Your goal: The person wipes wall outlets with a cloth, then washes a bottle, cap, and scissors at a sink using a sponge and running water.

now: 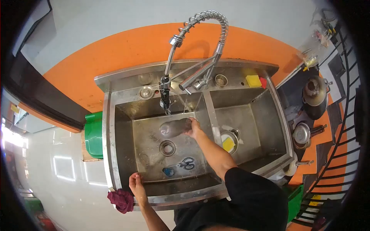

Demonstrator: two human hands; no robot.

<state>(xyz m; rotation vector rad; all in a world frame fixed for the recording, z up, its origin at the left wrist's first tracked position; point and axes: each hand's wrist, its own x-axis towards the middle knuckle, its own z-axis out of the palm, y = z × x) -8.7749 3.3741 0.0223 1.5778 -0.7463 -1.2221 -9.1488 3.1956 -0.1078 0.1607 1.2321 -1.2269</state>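
Observation:
In the left basin of the steel sink (pixel 110 142), my right hand (pixel 193 128) grips a see-through, rounded container, like a bottle or jar (pixel 172 129), tilted on its side. A thin stream of water falls from the faucet (pixel 199 82) close to it. My left hand (pixel 137 185) is over the basin's front left edge, fingers loosely curled, with nothing visible in them. Beside it a maroon cloth (pixel 122 201) hangs on the rim. On the basin floor lie scissors (pixel 187 164) with dark handles and a small blue object (pixel 168 171), near the drain (pixel 167 148).
The right basin has a white dish (pixel 232 139) with a yellow sponge (pixel 228 144). A yellow block (pixel 253 81) and a metal cup (pixel 221 80) sit on the back ledge. A green bin (pixel 94 135) stands left; pans (pixel 301 133) are at the right.

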